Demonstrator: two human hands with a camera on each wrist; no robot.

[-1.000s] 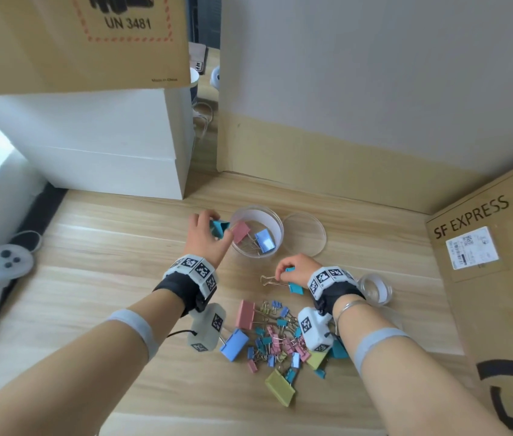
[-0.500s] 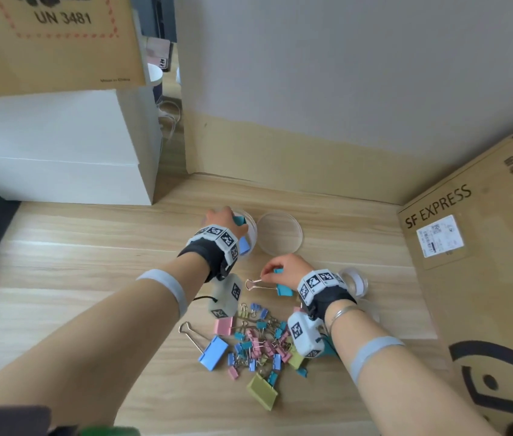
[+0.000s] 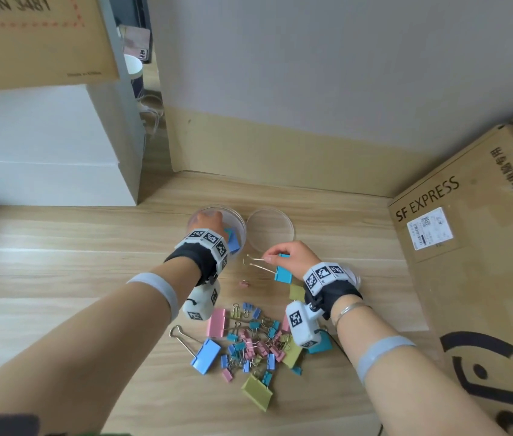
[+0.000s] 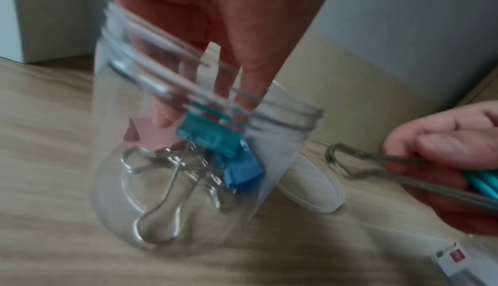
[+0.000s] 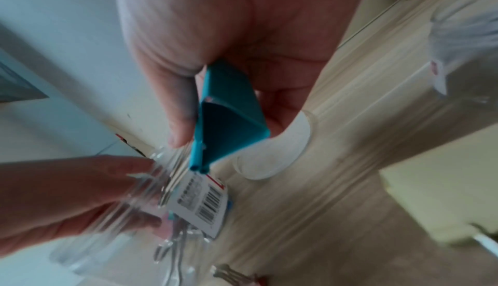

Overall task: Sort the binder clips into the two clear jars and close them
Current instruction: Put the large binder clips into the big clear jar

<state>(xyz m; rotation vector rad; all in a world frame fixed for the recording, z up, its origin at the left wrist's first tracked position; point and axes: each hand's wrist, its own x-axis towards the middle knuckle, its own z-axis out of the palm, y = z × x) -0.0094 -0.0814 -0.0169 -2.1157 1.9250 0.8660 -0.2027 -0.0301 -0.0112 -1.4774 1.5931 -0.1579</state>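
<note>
A clear jar [image 3: 240, 226] stands open on the wooden floor with a pink and a blue clip in it. My left hand [image 3: 208, 220] reaches into its mouth, thumb and finger pinching a teal clip [image 4: 210, 135] just inside the jar [image 4: 113, 141]. Just right of the jar, my right hand [image 3: 275, 256] pinches the wire handles of a long-handled teal binder clip [image 3: 282, 273], whose body [image 5: 229, 109] lies in the palm. The clear lid [image 3: 270, 229] lies flat beside the jar. A second clear jar [image 3: 354, 276] is mostly hidden behind my right wrist.
A pile of pink, blue, teal and olive binder clips [image 3: 249, 341] lies between my forearms, one small pink clip [image 3: 244, 284] apart from it. An SF Express carton [image 3: 469, 247] stands at the right, white boxes [image 3: 44, 158] at the left, and a wall behind.
My left hand has moved from the jar's left rim into its mouth, and the pink clip it held now lies inside. The right hand still holds its teal clip beside the jar.
</note>
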